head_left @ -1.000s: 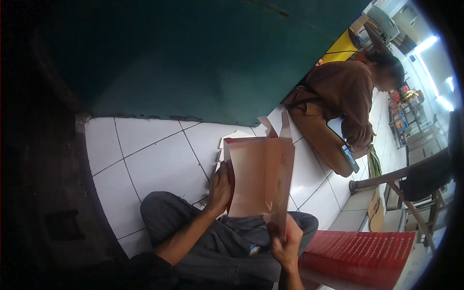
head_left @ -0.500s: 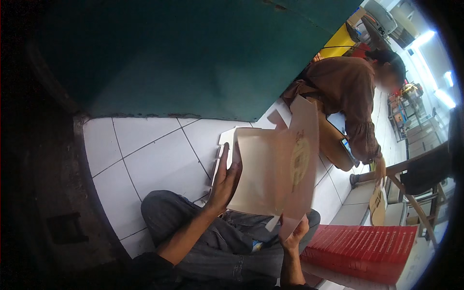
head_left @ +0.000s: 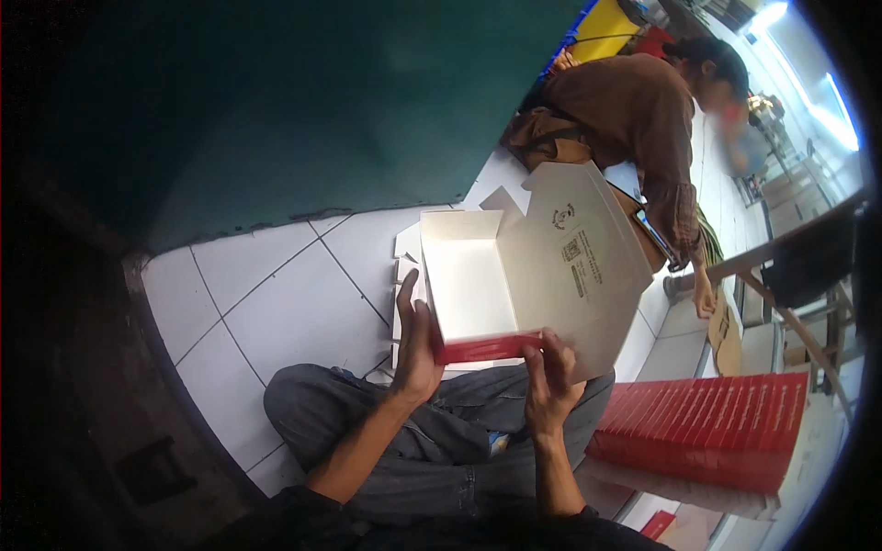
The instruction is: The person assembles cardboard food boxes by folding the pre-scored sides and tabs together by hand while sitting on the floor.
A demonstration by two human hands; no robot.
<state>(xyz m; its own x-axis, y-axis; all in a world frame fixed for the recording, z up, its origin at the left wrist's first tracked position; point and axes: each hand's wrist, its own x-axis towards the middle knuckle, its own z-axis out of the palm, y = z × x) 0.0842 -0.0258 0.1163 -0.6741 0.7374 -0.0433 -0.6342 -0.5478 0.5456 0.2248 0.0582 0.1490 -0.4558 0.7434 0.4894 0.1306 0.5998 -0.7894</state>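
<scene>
A part-folded cardboard box (head_left: 470,289), white inside with a red front wall (head_left: 487,348), is held tilted above my crossed legs. Its wide lid (head_left: 597,248), bearing dark printed marks, spreads open to the right. My left hand (head_left: 419,356) closes around the box's left side, thumb near the rim. At the front right corner, my right hand (head_left: 553,378) pinches the red wall where it meets the lid. White side flaps (head_left: 405,303) stick out beyond my left fingers.
A row of red folded cartons (head_left: 703,422) stands to my right. Beyond the box sits a co-worker (head_left: 620,119), a hand (head_left: 704,298) on a brown cardboard piece (head_left: 724,340). A dark green panel (head_left: 303,110) rises ahead over white floor tiles (head_left: 276,285).
The lid has swung outward to the right, showing its printed inside. The red front wall now stands up, and my right hand has moved up onto it. My view has shifted slightly.
</scene>
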